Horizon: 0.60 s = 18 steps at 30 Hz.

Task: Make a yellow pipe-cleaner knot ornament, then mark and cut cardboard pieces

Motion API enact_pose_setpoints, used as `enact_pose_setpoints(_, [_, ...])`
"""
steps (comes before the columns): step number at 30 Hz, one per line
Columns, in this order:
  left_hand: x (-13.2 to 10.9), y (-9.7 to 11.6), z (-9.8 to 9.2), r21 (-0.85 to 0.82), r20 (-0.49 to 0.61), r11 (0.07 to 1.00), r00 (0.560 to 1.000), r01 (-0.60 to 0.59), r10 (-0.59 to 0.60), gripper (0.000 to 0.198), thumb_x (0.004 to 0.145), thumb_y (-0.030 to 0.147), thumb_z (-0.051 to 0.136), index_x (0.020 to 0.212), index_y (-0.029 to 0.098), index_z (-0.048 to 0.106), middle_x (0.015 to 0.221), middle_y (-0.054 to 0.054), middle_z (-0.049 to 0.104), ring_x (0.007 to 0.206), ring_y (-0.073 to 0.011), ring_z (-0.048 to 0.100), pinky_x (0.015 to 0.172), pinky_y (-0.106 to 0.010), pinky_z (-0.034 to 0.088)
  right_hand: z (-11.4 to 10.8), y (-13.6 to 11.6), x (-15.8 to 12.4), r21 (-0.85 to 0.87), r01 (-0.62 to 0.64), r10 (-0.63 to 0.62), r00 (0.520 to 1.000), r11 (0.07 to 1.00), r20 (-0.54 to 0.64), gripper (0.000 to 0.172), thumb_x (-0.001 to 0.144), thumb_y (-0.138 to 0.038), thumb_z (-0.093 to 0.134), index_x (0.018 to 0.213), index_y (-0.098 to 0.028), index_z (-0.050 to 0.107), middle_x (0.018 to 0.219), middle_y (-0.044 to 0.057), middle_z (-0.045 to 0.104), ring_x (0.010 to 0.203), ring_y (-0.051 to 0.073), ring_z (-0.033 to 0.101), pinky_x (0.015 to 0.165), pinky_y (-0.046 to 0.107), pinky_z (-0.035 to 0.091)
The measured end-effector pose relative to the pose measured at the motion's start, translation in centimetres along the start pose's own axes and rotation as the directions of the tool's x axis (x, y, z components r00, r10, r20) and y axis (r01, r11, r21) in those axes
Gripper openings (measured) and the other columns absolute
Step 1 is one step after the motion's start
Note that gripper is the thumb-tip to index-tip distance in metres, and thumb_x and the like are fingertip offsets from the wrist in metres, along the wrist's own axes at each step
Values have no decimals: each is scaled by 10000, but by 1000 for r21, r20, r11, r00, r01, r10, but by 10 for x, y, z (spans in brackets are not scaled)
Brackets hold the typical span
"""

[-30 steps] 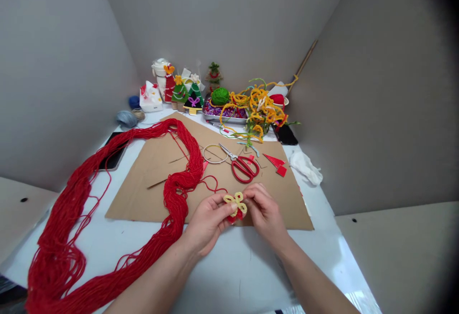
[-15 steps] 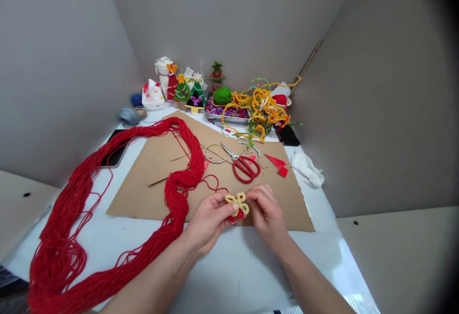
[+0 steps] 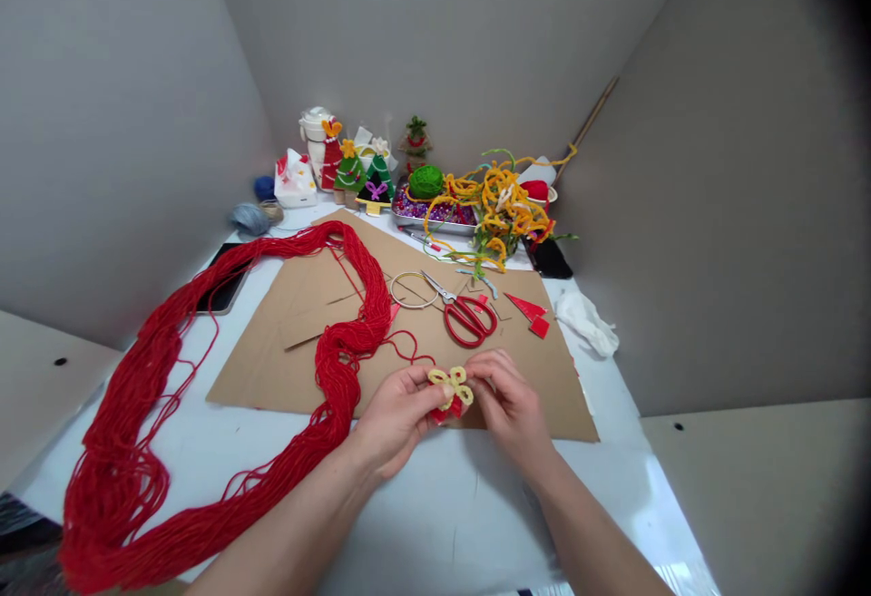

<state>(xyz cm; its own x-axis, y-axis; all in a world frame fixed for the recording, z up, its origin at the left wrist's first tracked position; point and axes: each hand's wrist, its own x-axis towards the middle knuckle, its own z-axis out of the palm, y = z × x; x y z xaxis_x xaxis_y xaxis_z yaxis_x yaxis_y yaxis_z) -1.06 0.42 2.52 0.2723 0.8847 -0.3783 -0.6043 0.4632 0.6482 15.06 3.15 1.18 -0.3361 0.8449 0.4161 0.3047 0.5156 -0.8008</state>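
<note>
Between the thumb and fingers of my left hand is a pale yellow looped bow, lying over a red piece that is mostly covered. My right hand is pinched closed at the bow's right edge. Whatever its fingertips grip is too small to make out. A strand of red yarn runs from the large red skein toward my left hand. Beyond the hands, red-handled scissors lie partly spread on brown cardboard, with a thin hoop beside them.
Red scraps lie right of the scissors, and a crumpled white tissue is at the table's right edge. Tangled orange yarn, a tray of purple bits and small felt trees stand at the back. Grey partitions enclose the table.
The whole view has shifted slightly, so things appear a little further right. Both hands keep nearly the same pose around the yellow bow.
</note>
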Motion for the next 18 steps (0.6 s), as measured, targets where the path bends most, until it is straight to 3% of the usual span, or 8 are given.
enact_pose_setpoints(8, [0,-1,3,2,-35,1000,999,29,-29,184,642,187,766,744,119,628,745,-46,675,668,-122,618,686,-247,461,-7,5,4,67,-22,15,994,997,112,134,895,-122,457,817,-209,522,808,33,524,791,171,505,707,321,410])
enact_pose_setpoints(13, [0,2,4,52,-32,998,999,40,-38,171,643,183,751,745,116,632,726,-44,665,658,-119,603,700,-252,449,-2,-2,2,-58,56,-51,996,997,78,157,895,-85,394,810,-202,454,786,32,471,759,170,441,677,320,375])
enact_pose_setpoints(18, [-2,3,7,70,-57,996,997,59,-55,181,623,186,758,737,114,637,728,-45,669,656,-113,591,698,-245,437,-1,-2,-3,-61,66,-62,995,996,74,165,889,-71,382,810,-204,440,788,33,466,761,172,441,666,318,369])
